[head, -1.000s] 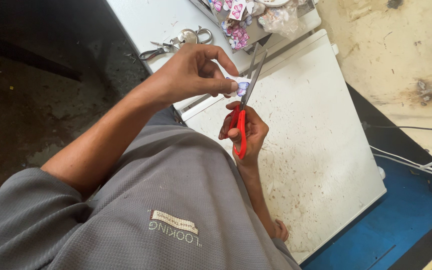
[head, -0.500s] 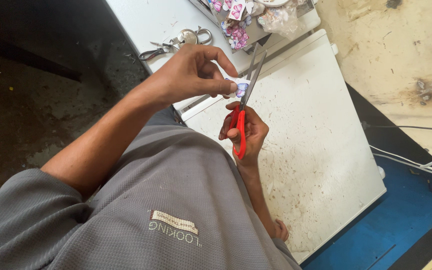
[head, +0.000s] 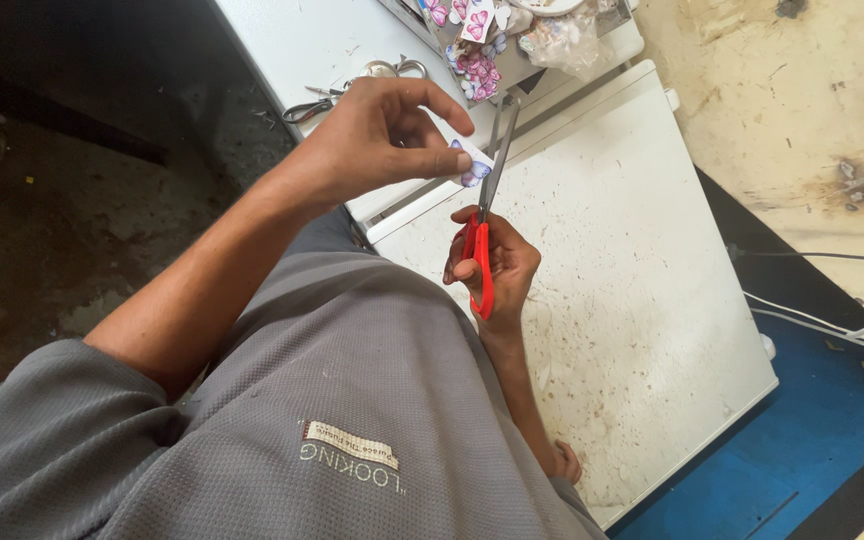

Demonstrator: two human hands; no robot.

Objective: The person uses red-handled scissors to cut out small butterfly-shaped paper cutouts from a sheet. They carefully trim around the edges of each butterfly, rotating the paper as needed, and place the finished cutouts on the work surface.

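Far left is dark dirt floor (head: pixel 42 230), nothing of yours on it. Your left arm in the grey sleeve (head: pixel 62 440) runs up to your left hand (head: pixel 377 135), which sits above the gap between the two white surfaces; thumb and fingertips are pinched on a small white paper cutout (head: pixel 469 165) printed with a blue-purple butterfly, index finger arched over the top. Just behind that hand, near the front edge of the far bench (head: pixel 302 40), lies a second pair of scissors with metal-coloured handles (head: pixel 352 85), flat and untouched. Right of your left hand, your right hand (head: pixel 492 265) is closed round the red handles of the red scissors (head: pixel 482 230), held above the left edge of the near white bench (head: pixel 632 260). Blades point up and away from you, only narrowly apart, with the cutout's right edge right at them; can't tell whether the paper is actually between the blades. At the far bench's right end, a pile of pink-and-purple butterfly cutouts (head: pixel 477 70) and some clear plastic wrapping (head: pixel 557 40). Near bench top is scuffed and speckled. Far right: blue floor (head: pixel 812 450) with white cables (head: pixel 832 325) running across it.
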